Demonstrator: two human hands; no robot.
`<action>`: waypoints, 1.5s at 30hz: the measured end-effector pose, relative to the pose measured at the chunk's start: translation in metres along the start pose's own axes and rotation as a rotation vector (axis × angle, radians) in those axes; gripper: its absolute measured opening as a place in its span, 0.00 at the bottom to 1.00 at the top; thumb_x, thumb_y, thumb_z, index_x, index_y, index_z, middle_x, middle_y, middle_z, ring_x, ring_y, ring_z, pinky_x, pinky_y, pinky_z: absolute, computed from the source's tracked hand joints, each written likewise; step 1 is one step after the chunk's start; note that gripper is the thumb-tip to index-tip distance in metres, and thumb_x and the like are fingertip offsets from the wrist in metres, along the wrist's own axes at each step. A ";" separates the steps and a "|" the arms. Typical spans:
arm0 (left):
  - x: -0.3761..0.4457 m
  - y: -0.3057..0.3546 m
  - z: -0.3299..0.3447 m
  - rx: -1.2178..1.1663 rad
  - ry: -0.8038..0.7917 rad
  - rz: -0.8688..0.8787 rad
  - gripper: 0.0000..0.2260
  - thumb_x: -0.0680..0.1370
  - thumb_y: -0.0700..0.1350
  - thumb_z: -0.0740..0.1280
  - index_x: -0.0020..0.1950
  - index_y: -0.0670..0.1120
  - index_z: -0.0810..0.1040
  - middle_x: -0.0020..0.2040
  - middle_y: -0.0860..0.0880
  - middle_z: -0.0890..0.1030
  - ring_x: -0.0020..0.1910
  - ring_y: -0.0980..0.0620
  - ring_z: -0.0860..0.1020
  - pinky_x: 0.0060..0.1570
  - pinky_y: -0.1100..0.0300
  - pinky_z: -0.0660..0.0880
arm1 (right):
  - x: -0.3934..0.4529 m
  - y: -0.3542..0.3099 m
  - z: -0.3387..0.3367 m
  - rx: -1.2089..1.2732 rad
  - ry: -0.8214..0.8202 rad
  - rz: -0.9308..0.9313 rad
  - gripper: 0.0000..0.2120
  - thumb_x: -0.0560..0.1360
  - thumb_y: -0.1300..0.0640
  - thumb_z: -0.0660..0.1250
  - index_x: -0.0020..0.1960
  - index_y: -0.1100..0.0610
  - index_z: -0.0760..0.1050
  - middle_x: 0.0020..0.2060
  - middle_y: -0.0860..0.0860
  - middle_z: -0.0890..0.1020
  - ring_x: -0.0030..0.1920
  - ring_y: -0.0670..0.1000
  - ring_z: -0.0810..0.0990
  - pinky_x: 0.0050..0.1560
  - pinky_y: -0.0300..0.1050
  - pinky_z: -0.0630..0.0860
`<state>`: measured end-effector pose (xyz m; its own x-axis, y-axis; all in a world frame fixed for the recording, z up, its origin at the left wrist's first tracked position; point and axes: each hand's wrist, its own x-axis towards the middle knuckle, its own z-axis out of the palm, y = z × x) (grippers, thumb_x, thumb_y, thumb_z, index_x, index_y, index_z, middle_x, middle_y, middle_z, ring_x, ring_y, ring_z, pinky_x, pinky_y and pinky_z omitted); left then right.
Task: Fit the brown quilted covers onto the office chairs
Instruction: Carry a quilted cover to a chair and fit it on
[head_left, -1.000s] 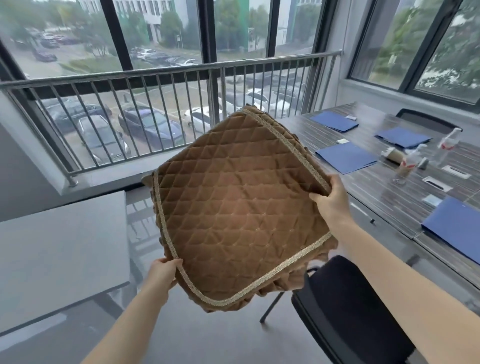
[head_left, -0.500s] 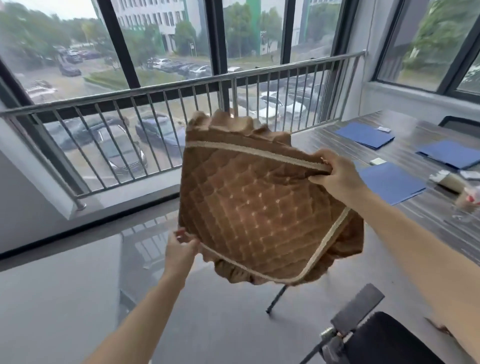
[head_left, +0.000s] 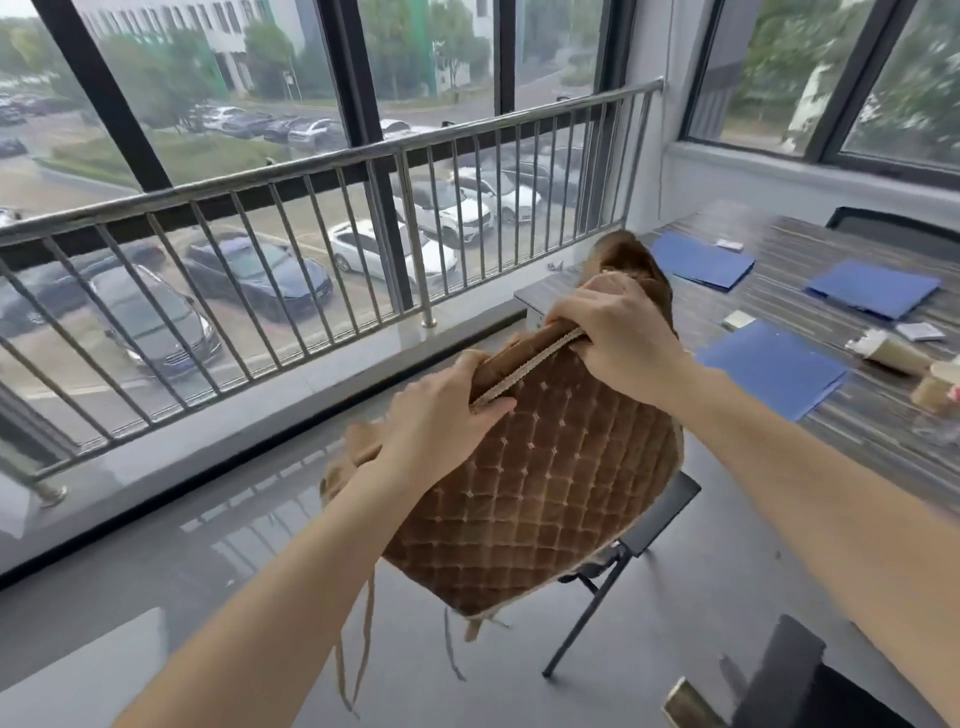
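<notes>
The left hand (head_left: 441, 415) and right hand (head_left: 618, 332) both grip the trimmed top edge of a brown quilted cover (head_left: 545, 493), held above a black chair (head_left: 660, 514); what seem to be ties dangle beneath.

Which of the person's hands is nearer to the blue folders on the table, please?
The right hand. It grips the brown quilted cover's top edge on the side toward the table, close to the nearest blue folder. The left hand grips the same edge farther from it.
</notes>
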<state>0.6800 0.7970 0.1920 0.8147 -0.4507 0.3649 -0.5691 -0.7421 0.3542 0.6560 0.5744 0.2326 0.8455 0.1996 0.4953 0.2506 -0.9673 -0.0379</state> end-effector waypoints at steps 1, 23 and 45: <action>0.016 -0.011 0.003 -0.031 -0.013 -0.013 0.17 0.76 0.60 0.65 0.62 0.55 0.73 0.46 0.54 0.82 0.46 0.49 0.80 0.47 0.52 0.77 | 0.010 0.003 0.009 -0.012 0.010 0.008 0.18 0.67 0.69 0.71 0.53 0.54 0.79 0.48 0.49 0.83 0.56 0.56 0.77 0.70 0.58 0.64; 0.291 -0.112 0.077 -0.962 -0.357 -0.231 0.05 0.72 0.45 0.75 0.42 0.56 0.85 0.42 0.48 0.85 0.43 0.48 0.82 0.54 0.47 0.78 | -0.071 0.132 0.173 1.023 0.087 1.951 0.32 0.73 0.57 0.73 0.71 0.57 0.62 0.67 0.56 0.70 0.67 0.60 0.71 0.54 0.53 0.73; 0.465 -0.171 0.302 -0.805 -0.569 -0.276 0.07 0.74 0.41 0.71 0.49 0.49 0.76 0.50 0.43 0.82 0.49 0.41 0.80 0.47 0.49 0.77 | -0.006 0.251 0.229 0.804 0.938 1.955 0.22 0.75 0.65 0.69 0.65 0.54 0.68 0.50 0.52 0.77 0.44 0.52 0.78 0.49 0.59 0.78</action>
<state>1.1899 0.5646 0.0408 0.7412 -0.6392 -0.2052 -0.0889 -0.3964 0.9138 0.8222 0.3659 0.0215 -0.0932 -0.8956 -0.4349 -0.0359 0.4395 -0.8975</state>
